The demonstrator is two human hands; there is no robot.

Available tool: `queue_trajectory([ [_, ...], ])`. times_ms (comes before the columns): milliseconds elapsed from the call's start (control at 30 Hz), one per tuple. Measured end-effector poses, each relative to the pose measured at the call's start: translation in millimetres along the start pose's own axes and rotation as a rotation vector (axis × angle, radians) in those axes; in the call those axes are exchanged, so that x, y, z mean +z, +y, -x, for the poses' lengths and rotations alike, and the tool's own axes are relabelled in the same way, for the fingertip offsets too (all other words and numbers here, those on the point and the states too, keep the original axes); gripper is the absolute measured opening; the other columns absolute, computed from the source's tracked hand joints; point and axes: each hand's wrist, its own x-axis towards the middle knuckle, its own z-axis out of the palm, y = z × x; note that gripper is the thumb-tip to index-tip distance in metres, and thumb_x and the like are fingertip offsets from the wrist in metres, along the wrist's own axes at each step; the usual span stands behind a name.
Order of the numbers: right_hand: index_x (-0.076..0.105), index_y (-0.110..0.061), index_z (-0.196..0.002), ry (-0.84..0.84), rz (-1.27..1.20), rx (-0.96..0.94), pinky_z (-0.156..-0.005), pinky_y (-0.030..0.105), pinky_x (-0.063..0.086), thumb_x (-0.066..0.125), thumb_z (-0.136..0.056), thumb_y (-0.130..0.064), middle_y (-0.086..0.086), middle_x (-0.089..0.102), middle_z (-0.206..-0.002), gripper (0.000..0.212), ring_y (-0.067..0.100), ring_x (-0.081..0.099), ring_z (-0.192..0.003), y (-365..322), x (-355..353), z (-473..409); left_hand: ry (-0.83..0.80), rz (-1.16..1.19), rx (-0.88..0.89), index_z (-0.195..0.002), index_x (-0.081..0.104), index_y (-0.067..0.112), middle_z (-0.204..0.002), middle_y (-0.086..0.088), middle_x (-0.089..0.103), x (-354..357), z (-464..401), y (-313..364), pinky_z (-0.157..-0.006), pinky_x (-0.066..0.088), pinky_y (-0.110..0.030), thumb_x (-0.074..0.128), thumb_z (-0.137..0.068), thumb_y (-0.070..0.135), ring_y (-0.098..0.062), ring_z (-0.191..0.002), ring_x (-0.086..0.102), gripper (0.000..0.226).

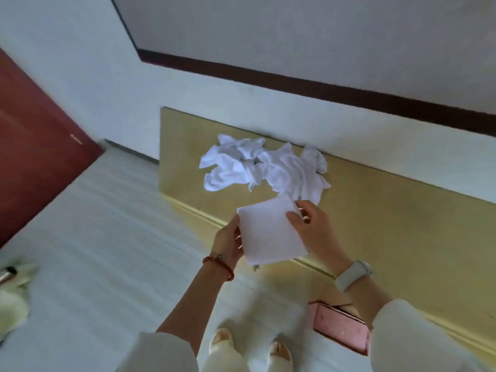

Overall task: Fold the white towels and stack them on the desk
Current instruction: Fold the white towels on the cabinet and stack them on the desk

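Person is standing at the front edge of a long yellow-tan wooden desk that is running along the white wall. Both hands are holding a folded square white towel in the air, hanging over the desk's front edge. Left hand is gripping the towel's left edge, thumb on top, fingers hidden under the cloth. Right hand is pinching the towel's far right corner, fingers curled over it.

A crumpled heap of unfolded white towels is lying on the desk towards its left end, reaching back to the wall edge and sitting just beyond the held towel. Desk surface to the right of the heap is showing bare wood all the way along.

A red string bracelet is sitting on the left wrist, a white smartwatch on the right. A pink box is sitting below the desk's front edge, near the person's feet in pale slippers. A dark red wooden door is standing off to the left, well apart across pale floor.
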Motion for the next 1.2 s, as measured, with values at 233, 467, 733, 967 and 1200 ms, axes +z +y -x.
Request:
queue_trajectory([
  [233,0.056,-0.015,-0.088,-0.315,0.088,-0.260,-0.052,0.013,0.034,0.053,-0.088,-0.012,-0.010,0.050,-0.065,0.004,0.013,0.046,-0.062,-84,190,57,0.683,-0.393,0.499,-0.063,0.053,0.017,-0.058,0.007,0.048,-186,100,16,-0.051,0.032,-0.020,0.053,-0.092,0.025,-0.007,-0.052,0.042,0.030],
  [467,0.058,-0.009,-0.103,-0.546,0.133,-0.664,-0.062,0.026,0.030,0.049,-0.090,-0.021,0.003,0.059,-0.082,0.020,0.025,0.053,-0.077,-183,433,236,1.366,-0.440,0.564,-0.084,0.063,0.003,-0.078,-0.008,0.058,-442,252,0,-0.055,0.022,-0.025,0.053,-0.092,0.022,-0.025,-0.065,0.049,0.023],
  [733,0.055,-0.010,-0.088,-0.806,0.141,-0.963,-0.056,0.028,0.028,0.052,-0.090,-0.021,-0.001,0.050,-0.063,0.011,0.026,0.041,-0.059,-265,649,466,1.716,-0.426,0.390,-0.101,0.061,0.010,-0.086,-0.012,0.065,-698,430,-59,-0.063,0.041,-0.034,0.045,-0.095,0.026,-0.034,-0.079,0.059,0.023],
  [967,0.051,-0.016,-0.083,-1.049,0.172,-1.083,-0.057,0.029,0.024,0.051,-0.091,-0.020,-0.010,0.040,-0.056,0.009,0.015,0.038,-0.058,-309,807,557,1.622,-0.109,0.313,-0.098,0.060,0.011,-0.075,-0.006,0.054,-858,482,-73,-0.055,0.030,-0.028,0.043,-0.096,0.020,-0.025,-0.072,0.048,0.020],
  [1200,0.047,-0.018,-0.077,-1.297,0.230,-0.956,-0.060,0.030,0.033,0.050,-0.088,-0.021,-0.010,0.043,-0.059,0.012,0.019,0.044,-0.063,-381,1011,613,1.613,-0.062,0.249,-0.098,0.059,0.017,-0.074,-0.002,0.052,-1055,509,-34,-0.061,0.036,-0.028,0.044,-0.092,0.012,-0.021,-0.072,0.049,0.017],
])
